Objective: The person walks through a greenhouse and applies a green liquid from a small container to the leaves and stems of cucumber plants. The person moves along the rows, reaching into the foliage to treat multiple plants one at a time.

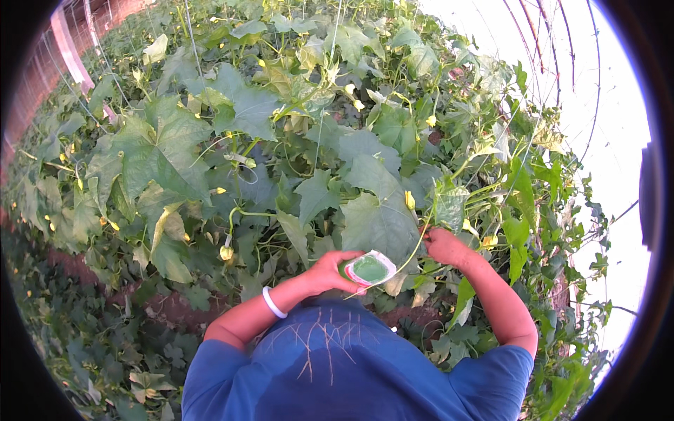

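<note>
My left hand [333,272] grips a small squarish plastic container [390,267] with a pale rim. Its content [368,269] is green, and a bit of red shows on its near side. To the right, my right hand [444,246] reaches in among the cucurbit vine leaves with its fingers curled. The fingertips are partly hidden by a thin green vine stem [420,243], so what they hold is unclear. That stem curves down past the container. Just above the right hand is a yellow flower bud [409,200], beside a broad lobed leaf [376,221].
Dense vines with yellow flowers [226,252] surround both hands. Thin support strings [319,139] run upward through the foliage. Bright plastic sheeting [605,158] and curved rods [573,52] stand at the right. Brown soil [179,310] shows below the leaves.
</note>
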`<state>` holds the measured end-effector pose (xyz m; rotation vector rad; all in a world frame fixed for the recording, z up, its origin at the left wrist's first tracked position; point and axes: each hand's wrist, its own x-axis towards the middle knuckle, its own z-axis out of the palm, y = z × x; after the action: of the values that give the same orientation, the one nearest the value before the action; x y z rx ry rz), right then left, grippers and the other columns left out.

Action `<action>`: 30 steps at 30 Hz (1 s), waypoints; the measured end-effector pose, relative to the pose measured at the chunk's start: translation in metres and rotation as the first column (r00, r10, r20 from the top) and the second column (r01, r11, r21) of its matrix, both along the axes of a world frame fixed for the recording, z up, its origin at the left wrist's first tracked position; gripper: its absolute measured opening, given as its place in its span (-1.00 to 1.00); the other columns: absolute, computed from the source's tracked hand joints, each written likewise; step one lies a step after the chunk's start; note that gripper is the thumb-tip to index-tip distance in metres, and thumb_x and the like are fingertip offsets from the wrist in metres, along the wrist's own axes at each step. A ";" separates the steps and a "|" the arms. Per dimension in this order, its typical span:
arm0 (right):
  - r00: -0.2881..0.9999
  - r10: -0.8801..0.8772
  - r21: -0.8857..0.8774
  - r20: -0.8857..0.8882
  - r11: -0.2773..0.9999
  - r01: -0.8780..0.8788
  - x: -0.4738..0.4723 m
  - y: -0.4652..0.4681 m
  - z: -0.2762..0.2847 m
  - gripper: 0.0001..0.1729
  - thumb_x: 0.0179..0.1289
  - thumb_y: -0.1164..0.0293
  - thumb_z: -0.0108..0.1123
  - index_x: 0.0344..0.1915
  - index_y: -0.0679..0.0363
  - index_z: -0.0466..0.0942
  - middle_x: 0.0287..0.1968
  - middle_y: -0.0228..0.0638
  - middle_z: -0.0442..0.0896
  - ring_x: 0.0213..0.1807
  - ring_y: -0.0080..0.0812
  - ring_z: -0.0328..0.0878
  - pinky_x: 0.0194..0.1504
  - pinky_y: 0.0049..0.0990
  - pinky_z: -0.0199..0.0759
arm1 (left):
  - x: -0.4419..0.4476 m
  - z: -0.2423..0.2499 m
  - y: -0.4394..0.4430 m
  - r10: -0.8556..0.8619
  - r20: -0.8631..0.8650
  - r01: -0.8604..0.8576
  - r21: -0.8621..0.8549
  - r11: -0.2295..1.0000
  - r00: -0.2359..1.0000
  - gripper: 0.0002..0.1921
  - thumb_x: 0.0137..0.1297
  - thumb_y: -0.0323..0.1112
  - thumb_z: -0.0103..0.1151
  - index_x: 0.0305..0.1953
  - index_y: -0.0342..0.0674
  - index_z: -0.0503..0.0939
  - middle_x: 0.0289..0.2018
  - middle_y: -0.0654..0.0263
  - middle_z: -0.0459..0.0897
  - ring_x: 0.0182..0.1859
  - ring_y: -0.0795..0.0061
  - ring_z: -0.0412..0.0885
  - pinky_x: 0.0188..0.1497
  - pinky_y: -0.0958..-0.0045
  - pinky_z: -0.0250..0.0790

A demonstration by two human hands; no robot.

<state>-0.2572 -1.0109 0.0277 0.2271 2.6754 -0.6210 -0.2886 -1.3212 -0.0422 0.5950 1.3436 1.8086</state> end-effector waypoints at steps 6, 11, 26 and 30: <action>0.992 0.125 -0.061 -0.035 0.990 -0.127 0.049 -0.072 0.048 -0.69 0.41 0.29 0.07 -0.14 0.31 0.62 -0.08 -0.02 0.67 -0.07 0.11 0.62 0.00 -0.17 0.49 | 0.001 0.006 -0.068 0.013 -0.040 -0.012 0.020 1.000 0.999 -0.23 -0.15 -0.51 0.61 0.21 -0.37 0.52 0.00 0.29 0.68 0.06 0.52 0.58 0.20 0.45 0.39; 0.995 -0.013 -0.248 -0.100 0.969 -0.013 0.109 -0.095 0.072 -0.68 0.47 0.30 0.07 -0.16 0.34 0.64 -0.10 -0.23 0.68 -0.20 -0.21 0.66 -0.08 -0.40 0.48 | -0.004 0.003 -0.100 0.129 -0.038 -0.125 0.096 0.988 0.991 -0.26 -0.11 -0.51 0.60 0.21 -0.31 0.52 -0.01 0.35 0.67 0.04 0.55 0.58 0.19 0.43 0.40; 0.706 -0.557 -0.793 -0.438 0.609 -0.012 0.142 -0.137 -0.036 -0.80 0.56 0.35 0.00 0.03 0.20 0.45 -0.18 -0.47 0.49 -0.13 -0.60 0.43 0.01 -0.56 0.35 | -0.003 0.000 -0.068 0.138 -0.044 -0.132 0.108 0.985 0.989 -0.30 -0.09 -0.55 0.58 0.18 -0.29 0.53 -0.01 0.39 0.66 0.03 0.58 0.59 0.19 0.45 0.40; 0.700 -0.450 -0.563 -0.554 0.822 0.083 0.134 -0.150 -0.004 -0.81 0.54 0.33 0.05 -0.06 0.23 0.48 -0.40 -0.48 0.49 -0.38 -0.59 0.40 -0.22 -0.53 0.37 | -0.007 -0.003 -0.059 0.223 -0.224 -0.211 0.074 0.975 0.949 -0.31 -0.14 -0.42 0.65 0.11 -0.27 0.57 -0.06 0.38 0.69 0.01 0.56 0.59 0.16 0.48 0.39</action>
<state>-0.1234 -1.1608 0.0234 0.3103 3.0078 -1.7798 -0.2951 -1.3802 -0.0450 0.7264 1.5759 2.0019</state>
